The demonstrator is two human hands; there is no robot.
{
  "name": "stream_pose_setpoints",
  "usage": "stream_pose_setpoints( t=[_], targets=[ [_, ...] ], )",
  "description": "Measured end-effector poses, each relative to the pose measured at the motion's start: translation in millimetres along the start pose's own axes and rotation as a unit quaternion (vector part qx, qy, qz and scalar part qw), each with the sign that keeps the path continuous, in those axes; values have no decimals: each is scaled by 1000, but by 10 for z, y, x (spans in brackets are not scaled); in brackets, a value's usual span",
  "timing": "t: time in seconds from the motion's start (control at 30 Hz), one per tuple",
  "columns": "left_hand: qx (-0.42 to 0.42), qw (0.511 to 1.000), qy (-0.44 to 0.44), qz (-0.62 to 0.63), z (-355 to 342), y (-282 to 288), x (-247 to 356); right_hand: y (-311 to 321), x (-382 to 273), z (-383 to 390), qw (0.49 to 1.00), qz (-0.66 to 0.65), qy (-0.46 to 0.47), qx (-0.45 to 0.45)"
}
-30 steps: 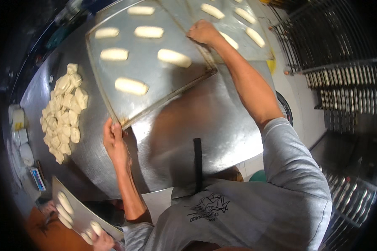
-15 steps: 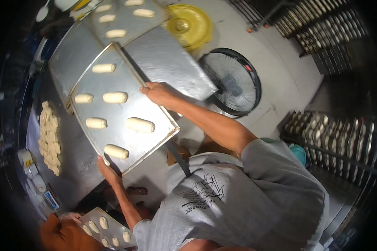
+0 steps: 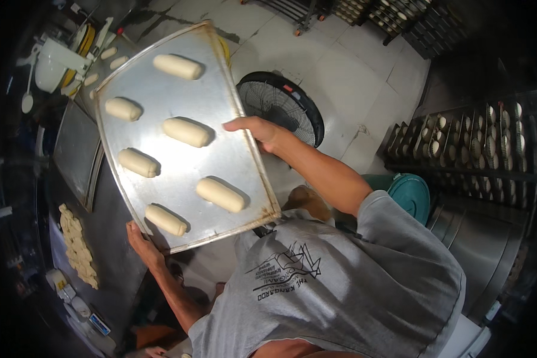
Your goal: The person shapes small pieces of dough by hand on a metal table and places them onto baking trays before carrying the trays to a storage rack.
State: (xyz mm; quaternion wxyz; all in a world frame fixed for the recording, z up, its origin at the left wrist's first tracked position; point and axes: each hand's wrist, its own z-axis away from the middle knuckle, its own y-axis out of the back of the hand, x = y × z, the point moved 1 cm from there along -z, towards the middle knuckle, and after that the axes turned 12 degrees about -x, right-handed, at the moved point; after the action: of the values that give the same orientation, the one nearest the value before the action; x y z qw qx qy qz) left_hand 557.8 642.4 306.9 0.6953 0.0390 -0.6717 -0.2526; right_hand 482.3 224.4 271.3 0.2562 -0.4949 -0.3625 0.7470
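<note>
I carry a metal baking tray (image 3: 179, 179) in both hands, lifted off the bench and tilted a little. Several pale dough rolls (image 3: 186, 132) lie spaced apart on it. My left hand (image 3: 144, 246) grips the near left corner, its fingers partly hidden under the rim. On the right edge, my right hand (image 3: 253, 130) is closed, with the thumb on top and the other fingers out of sight beneath.
On the dark bench at left lie a row of dough pieces (image 3: 77, 246) and an empty tray (image 3: 77, 152). A floor fan (image 3: 280, 113) stands beyond my right hand. Racks of small tins (image 3: 459, 149) and a teal lid (image 3: 410, 198) are at right. A co-worker's orange sleeve (image 3: 152, 335) shows below.
The tray has risen closer to me and swung away from the bench with my turning body. Both hands keep their hold. The co-worker's tray has mostly left the view.
</note>
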Motion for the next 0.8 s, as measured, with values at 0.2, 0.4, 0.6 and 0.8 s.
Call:
stream_pose_setpoints(
  t=[0.2, 0.4, 0.6, 0.8],
  targets=[
    [-60, 998, -7, -1, -599, -906, 724, 585, -398, 1173, 987, -45, 124, 94],
    [-340, 932, -43, 118, -1114, -2524, 1650, 1506, -1170, 2440, 967, -114, 216, 67],
    [-146, 838, 118, 512, -1052, -4115, 1423, 2623, -2060, 2916, 960, -158, 207, 103],
    [-183, 958, 24, -218, -1201, -5048, 1555, 3091, -3129, 3112, 933, -136, 297, 147]
  ],
)
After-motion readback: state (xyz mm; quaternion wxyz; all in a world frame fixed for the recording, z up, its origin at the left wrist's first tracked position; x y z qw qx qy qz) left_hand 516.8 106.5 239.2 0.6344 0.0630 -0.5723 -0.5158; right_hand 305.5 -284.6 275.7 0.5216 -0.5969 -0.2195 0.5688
